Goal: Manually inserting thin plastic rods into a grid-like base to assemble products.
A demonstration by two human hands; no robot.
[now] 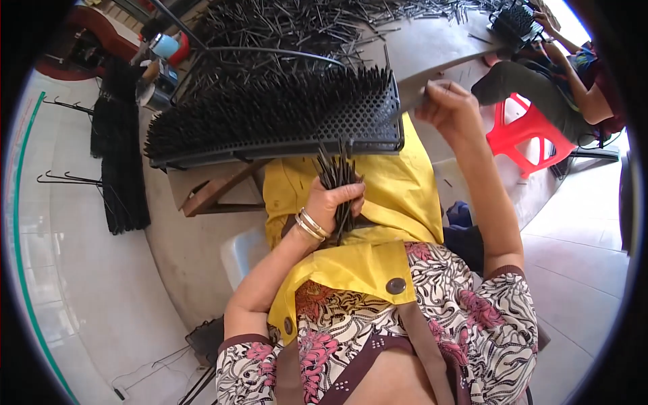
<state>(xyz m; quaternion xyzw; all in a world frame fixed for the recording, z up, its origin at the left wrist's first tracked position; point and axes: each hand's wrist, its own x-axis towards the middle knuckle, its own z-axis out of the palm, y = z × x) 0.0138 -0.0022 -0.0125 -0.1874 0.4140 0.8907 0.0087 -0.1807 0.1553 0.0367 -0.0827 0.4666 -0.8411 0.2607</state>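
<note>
Bunch of sticks (329, 172): thin and black, it is standing roughly upright in the left hand (329, 200), by the front edge of the tray (368, 121), to the right of that edge's middle.
Lie in the grip: fingers and thumb are wrapping the bunch around its middle; the upper ends are fanning out above the thumb toward the tray, and the lower ends are poking out beneath the hand, over the yellow apron (415, 165).
Right hand (451, 111): it is hovering just off the tray's right edge, thumb and fingertips drawing close together; whether they are pinching a stick, I cannot tell.
Standing sticks (250, 108): they are crowding the tray from its left edge onward, while bare holes are showing toward the front right corner.
Working well: the step seems to be setting sticks into holes; the left hand should be holding loosely enough to free one stick, the right should be lining each up straight over a bare hole without brushing its neighbours.
Table (435, 34): a loose heap (283, 30) of black sticks is spreading behind the tray.
Co-worker (587, 94): beyond the table's right edge, this person is sitting by a red stool (533, 138), handling a dark rack (513, 24).
</note>
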